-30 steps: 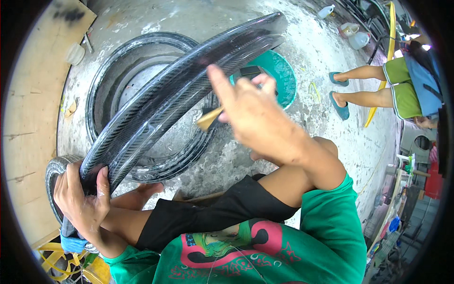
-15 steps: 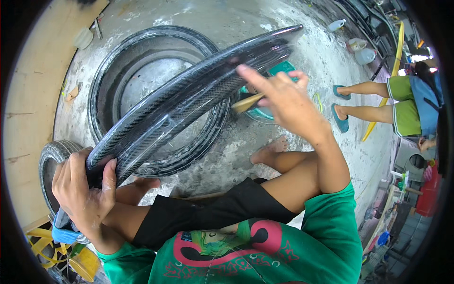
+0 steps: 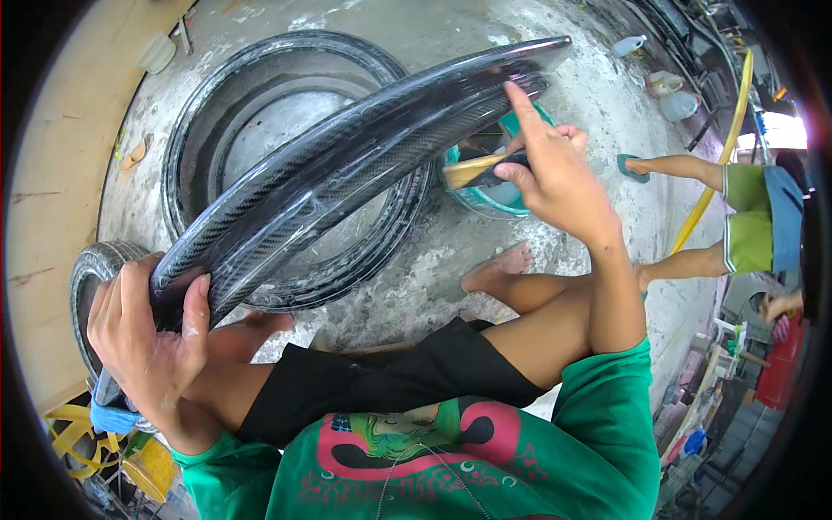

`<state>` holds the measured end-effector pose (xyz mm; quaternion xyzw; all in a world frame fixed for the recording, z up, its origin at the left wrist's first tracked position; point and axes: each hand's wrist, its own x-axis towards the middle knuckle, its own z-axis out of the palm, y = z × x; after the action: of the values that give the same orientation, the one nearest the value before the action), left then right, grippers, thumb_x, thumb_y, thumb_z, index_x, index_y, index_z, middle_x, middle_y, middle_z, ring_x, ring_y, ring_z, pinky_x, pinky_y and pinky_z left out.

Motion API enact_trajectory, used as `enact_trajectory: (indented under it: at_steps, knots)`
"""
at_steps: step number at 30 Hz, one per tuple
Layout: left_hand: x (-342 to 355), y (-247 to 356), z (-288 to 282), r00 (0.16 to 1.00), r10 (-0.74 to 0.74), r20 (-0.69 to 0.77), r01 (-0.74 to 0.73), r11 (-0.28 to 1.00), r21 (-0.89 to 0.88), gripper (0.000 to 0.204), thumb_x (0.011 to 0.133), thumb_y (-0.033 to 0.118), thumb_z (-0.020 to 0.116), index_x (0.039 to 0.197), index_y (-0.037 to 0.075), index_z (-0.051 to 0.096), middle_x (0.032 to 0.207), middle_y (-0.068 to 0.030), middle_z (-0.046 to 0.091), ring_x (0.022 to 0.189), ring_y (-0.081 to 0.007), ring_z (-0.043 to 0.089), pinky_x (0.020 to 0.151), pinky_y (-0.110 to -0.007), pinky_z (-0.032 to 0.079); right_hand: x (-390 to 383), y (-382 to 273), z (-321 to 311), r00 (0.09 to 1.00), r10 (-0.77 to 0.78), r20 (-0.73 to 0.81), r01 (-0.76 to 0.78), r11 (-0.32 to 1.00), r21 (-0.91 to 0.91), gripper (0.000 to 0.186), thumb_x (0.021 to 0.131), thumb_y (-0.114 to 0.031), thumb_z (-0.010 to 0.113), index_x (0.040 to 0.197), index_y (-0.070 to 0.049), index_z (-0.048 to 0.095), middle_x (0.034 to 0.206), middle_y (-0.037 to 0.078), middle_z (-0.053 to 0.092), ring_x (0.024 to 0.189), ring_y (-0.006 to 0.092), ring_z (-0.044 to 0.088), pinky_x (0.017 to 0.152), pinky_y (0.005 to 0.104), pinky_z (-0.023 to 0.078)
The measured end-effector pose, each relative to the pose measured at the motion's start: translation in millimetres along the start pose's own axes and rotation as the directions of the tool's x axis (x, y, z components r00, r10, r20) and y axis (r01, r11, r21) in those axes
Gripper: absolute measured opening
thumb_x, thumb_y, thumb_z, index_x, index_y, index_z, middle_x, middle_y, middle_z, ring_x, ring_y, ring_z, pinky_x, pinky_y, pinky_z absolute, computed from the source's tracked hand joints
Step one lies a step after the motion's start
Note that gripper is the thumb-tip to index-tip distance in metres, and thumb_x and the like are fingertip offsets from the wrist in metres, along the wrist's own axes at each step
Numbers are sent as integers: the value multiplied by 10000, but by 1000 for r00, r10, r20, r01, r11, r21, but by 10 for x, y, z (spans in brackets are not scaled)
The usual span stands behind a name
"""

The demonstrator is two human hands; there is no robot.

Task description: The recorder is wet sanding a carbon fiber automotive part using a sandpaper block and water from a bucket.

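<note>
Your left hand [image 3: 147,338] is clamped on the near-left end of the long, curved, glossy black carbon-weave panel [image 3: 347,147], thumb inside the channel. Your right hand [image 3: 555,178] pinches a flat tan-and-black hand tool [image 3: 472,171], index finger out at the channel's far end; can't tell if it presses. Panel slants above the large black rubber tyre [image 3: 192,143] and partly over the round teal plastic tub [image 3: 475,204], both on the grey concrete floor [image 3: 416,277]. Keep the left hand firm, since the far end looks unsupported; finger light, tool angled clear of the gloss.
</note>
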<state>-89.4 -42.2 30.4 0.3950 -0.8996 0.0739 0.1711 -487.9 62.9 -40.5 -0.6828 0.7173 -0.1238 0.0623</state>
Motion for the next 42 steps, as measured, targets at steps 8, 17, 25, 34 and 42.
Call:
enact_trajectory:
  at_steps: [8, 17, 25, 34, 42]
  knots:
    - [-55, 12, -57, 998, -46, 40, 45, 999, 16, 315, 810, 243, 776, 958, 11, 621, 774, -170, 635, 685, -374, 578, 638, -425, 440, 85, -970, -81, 948, -315, 53, 315, 949, 3, 709, 854, -84, 666, 1467, 72, 344, 921, 130, 639, 926, 298, 605, 935, 497, 347]
    - [-103, -16, -15, 999, -45, -11, 45, 999, -7, 325, 785, 271, 791, 942, 30, 640, 769, -143, 643, 674, -355, 583, 633, -408, 447, 139, -1136, -154, 883, -429, 188, 428, 902, 51, 663, 851, -50, 615, 1474, -9, 391, 836, 94, 647, 900, 270, 618, 905, 524, 352]
    - [-56, -12, -9, 999, -40, -5, 39, 998, -43, 333, 760, 247, 799, 961, 26, 653, 771, -144, 644, 673, -353, 586, 635, -408, 452, 203, -60, -415, 967, 21, 253, -39, 997, 69, 787, 801, 8, 718, 1478, -281, 438, 1031, 32, 700, 896, 199, 657, 943, 392, 347]
    - [-43, -51, -4, 999, -49, 2, 49, 997, -58, 327, 770, 239, 787, 959, 17, 639, 780, -159, 640, 694, -370, 585, 649, -413, 451, 147, 404, -379, 963, 240, 127, -221, 965, -144, 759, 874, -97, 703, 1528, -297, 375, 928, 91, 696, 970, 249, 656, 985, 452, 313]
    - [-46, -35, 57, 999, -35, 0, 35, 998, -43, 303, 780, 212, 778, 953, 13, 628, 788, -159, 637, 696, -369, 585, 649, -410, 447, 210, -759, -170, 984, -170, 49, 170, 832, -527, 594, 832, -59, 684, 1369, 71, 464, 925, 114, 668, 983, 256, 617, 972, 528, 357]
